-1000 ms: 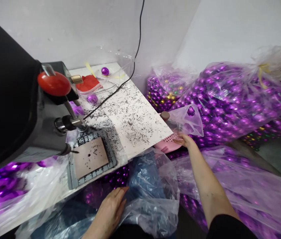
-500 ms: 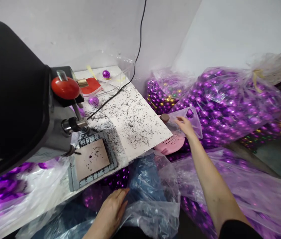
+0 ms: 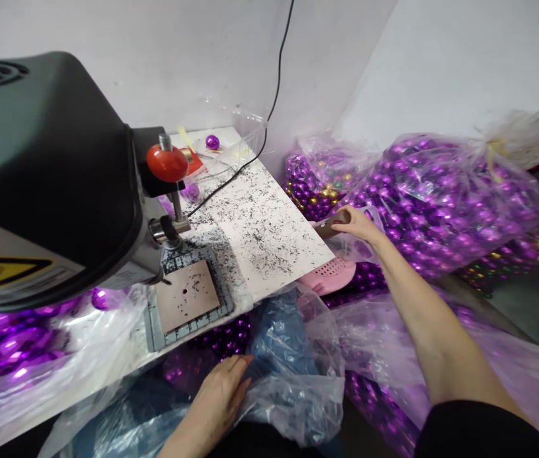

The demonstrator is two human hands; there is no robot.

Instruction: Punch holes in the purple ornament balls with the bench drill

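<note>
My right hand (image 3: 356,225) is closed on the end of a brown handle (image 3: 330,226) beside the right corner of the white table (image 3: 269,222). Below that handle is a pink perforated basket (image 3: 330,275), partly under the table corner. My left hand (image 3: 221,391) rests at the table's front edge by a clear plastic bag (image 3: 293,394); its fingers lie close together, and whether they pinch the plastic is hidden. A flat tan plate (image 3: 188,296) with a small dark hole lies on a grey fixture (image 3: 226,299) below the machine.
A large black machine (image 3: 49,172) with a red knob (image 3: 167,163) fills the left. Dark flecks cover the tabletop. A black cable (image 3: 279,70) hangs behind. Bags of shiny purple balls (image 3: 436,203) stand at the right; more purple pieces (image 3: 6,350) lie front left.
My right hand has closed on the brown handle, which now sticks out further and at a slant. The view has shifted, showing more of the machine. My left hand has barely moved.
</note>
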